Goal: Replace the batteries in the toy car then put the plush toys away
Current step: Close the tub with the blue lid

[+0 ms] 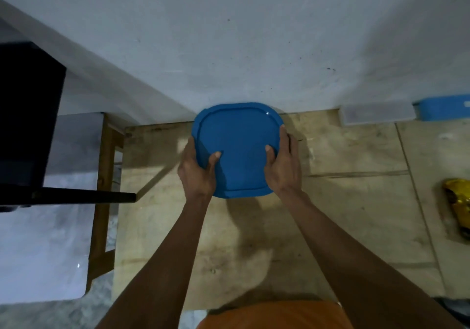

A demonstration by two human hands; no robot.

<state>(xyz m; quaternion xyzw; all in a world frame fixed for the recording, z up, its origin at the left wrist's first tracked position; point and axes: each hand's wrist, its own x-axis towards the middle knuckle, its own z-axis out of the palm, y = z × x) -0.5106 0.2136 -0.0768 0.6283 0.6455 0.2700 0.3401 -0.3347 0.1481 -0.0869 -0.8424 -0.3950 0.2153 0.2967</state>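
Both hands were on the blue lid (239, 150) at the far edge of the wooden counter (343, 201), right against the white wall (229, 36). The left hand (197, 171) clamped its left rim, thumb lying on top; the right hand (283, 166) clamped the right rim the same way, fingers (284, 135) curled over the edge. Whatever sat under that lid was hidden. A gold thing (457, 206), possibly the toy car, lay blurred at the counter's right edge, well apart. A small blue box (442, 107) sat by the wall on the right.
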